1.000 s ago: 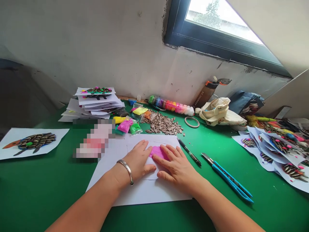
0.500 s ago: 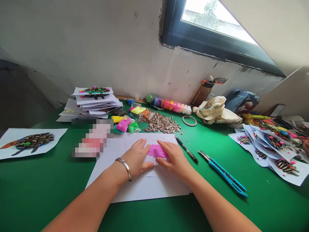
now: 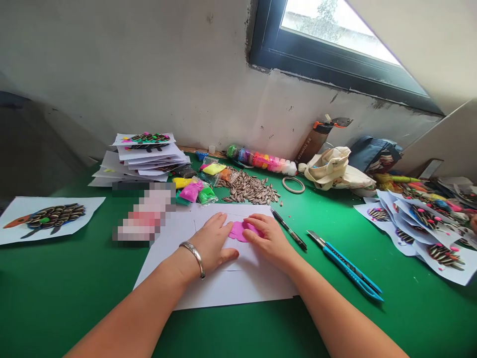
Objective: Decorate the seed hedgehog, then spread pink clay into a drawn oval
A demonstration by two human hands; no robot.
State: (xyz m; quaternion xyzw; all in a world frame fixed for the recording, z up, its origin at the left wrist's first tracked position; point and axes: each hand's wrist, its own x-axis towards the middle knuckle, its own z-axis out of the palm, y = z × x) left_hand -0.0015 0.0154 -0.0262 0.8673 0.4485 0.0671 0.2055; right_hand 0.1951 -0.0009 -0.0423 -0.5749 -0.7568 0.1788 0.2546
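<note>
A flattened piece of magenta modelling clay [image 3: 237, 232] lies on white paper [image 3: 201, 293] in front of me. My left hand [image 3: 215, 239] rests on the paper with fingers stretched out, fingertips at the clay's left edge; a silver bangle circles that wrist. From the other side, my right hand [image 3: 269, 238] lies over the clay's right part, fingers extended and slightly bent, its thumb touching the clay. Neither hand grips anything. Thin pencil lines show on the paper around the clay. A black pen [image 3: 288, 228] lies beside the paper's right edge.
A blue utility knife [image 3: 350, 271] with its blade out lies right of my hand. Behind the paper are sunflower seeds [image 3: 249, 188], clay packets [image 3: 192, 191] and a tape roll [image 3: 293, 185]. Seed pictures are stacked at left [image 3: 149, 161] and right [image 3: 410, 223]. A bottle [image 3: 315, 141] leans against the wall.
My right hand has shifted slightly, its fingers bending more over the clay's right side. The left hand stays in nearly the same place. The view has moved very slightly.
</note>
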